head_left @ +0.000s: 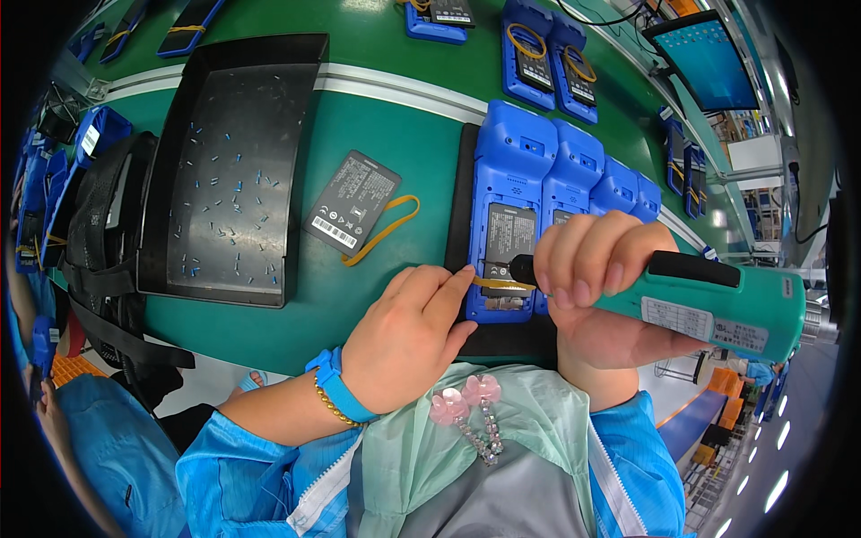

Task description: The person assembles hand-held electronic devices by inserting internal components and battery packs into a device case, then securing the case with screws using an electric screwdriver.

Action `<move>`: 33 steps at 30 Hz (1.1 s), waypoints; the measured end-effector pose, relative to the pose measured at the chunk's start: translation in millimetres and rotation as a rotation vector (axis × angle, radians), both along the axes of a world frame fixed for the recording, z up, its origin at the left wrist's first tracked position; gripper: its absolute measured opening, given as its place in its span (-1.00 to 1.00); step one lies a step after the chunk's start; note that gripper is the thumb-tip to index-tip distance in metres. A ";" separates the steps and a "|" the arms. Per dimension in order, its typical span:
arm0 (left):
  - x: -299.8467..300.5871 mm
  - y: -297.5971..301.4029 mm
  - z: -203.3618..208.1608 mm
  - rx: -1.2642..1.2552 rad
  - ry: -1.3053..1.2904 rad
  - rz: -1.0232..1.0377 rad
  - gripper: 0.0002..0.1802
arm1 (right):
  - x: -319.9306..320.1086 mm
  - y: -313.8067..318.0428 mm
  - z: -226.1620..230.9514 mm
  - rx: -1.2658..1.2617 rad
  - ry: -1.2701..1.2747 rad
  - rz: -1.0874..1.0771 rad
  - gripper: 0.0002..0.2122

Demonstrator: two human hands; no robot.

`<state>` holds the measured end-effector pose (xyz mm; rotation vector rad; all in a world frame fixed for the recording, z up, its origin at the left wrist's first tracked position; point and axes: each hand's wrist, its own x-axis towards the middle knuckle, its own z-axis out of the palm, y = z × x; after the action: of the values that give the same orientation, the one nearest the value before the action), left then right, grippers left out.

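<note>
My right hand (596, 278) is wrapped around a green electric screwdriver (762, 309), held nearly level. Its thin bit points left across a blue handheld device (509, 193), over the lower end of the black battery (512, 235) in it. A yellow rubber band (500, 283) crosses the device just below the bit. At the device's left edge, my left hand (404, 332) rests with index finger and thumb apart, the index fingertip beside the band's end. Whether a screw sits at the bit's tip is too small to tell. More blue devices (574, 161) stand in a row to the right, partly behind my right hand.
A loose battery (352, 202) and a yellow band (395, 224) lie on the green table (408, 193). Left of them stands a black metal tray (291, 206) with many small screws. Banded devices (529, 58) lie beyond a metal rail. A monitor (704, 63) hangs far right; another person (108, 448) sits left.
</note>
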<state>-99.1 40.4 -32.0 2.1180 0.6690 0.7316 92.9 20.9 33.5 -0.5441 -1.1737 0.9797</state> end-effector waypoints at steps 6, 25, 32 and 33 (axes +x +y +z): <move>0.3 0.6 3.3 -0.015 -0.018 0.012 -0.39 | 2.5 -1.8 5.4 0.002 -0.003 0.018 -0.13; 31.2 15.7 21.3 -0.015 0.085 0.108 -0.80 | 33.5 -64.6 55.0 0.093 -0.003 -0.199 -0.65; 36.0 34.7 24.9 -0.053 0.234 0.031 -0.87 | 43.7 -72.3 48.5 0.140 0.017 -0.222 -0.45; 37.1 36.9 27.8 -0.045 0.243 0.029 -0.87 | 44.0 -73.7 49.1 0.124 0.022 -0.221 -0.44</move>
<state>-62.0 77.3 -4.3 2.1787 0.8393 0.4736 136.9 -52.9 82.6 -0.5497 -1.1202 0.7178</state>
